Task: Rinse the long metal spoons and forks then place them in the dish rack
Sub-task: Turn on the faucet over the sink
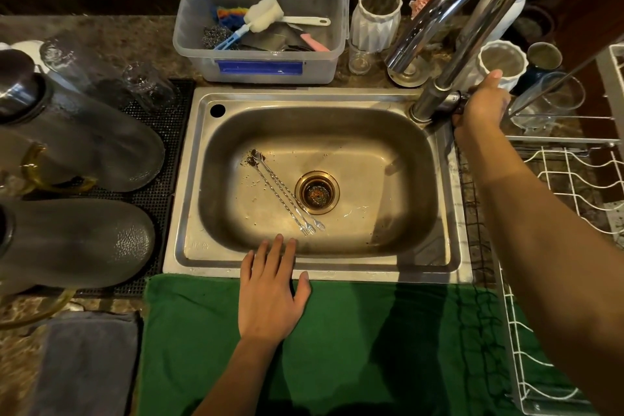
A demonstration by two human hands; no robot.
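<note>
Long thin metal spoon-forks point(283, 192) with twisted stems lie side by side in the steel sink point(418, 159), left of the drain point(316, 192). Their spoon ends at the upper left carry dark grounds; the fork ends point toward the sink's front wall. My left hand point(270, 294) rests flat on the front sink rim and a green towel, fingers spread, holding nothing. My right hand point(479, 111) is closed around the faucet handle point(457, 103) at the base of the chrome faucet point(466, 13). No water is running. The white wire dish rack point(553, 179) stands at the right.
A clear plastic tub point(260, 67) with sponges and brushes sits behind the sink. White ribbed cups point(376, 18) and glasses stand near the faucet. Upturned grey jugs point(84, 145) and glasses sit on a black mat at the left. A green towel point(337, 348) lies in front.
</note>
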